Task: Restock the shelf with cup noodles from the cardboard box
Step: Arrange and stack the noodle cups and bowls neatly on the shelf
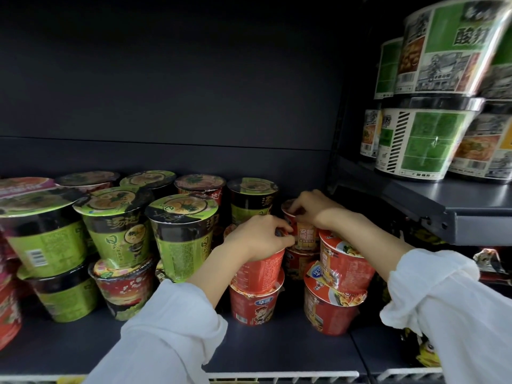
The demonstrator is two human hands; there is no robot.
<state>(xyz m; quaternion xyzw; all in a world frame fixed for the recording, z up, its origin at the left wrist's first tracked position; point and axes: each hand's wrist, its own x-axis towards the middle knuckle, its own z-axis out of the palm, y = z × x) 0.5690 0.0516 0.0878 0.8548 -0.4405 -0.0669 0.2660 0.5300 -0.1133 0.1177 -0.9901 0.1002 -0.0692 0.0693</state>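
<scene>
I see my left hand (259,236) gripping the top of a red cup (260,268) stacked on another red cup (256,304). My right hand (315,209) pinches the rim of a red cup behind (303,235). Green cups (180,234) stand left of my hands on the dark shelf (277,347). Big green bowls (424,139) sit up right.

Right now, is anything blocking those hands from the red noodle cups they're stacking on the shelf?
Nothing visible does. The left hand already grips the top of a red paper noodle cup stacked on another, and the right hand grips the rim of a red-and-orange cup farther back on the dark shelf.
</scene>
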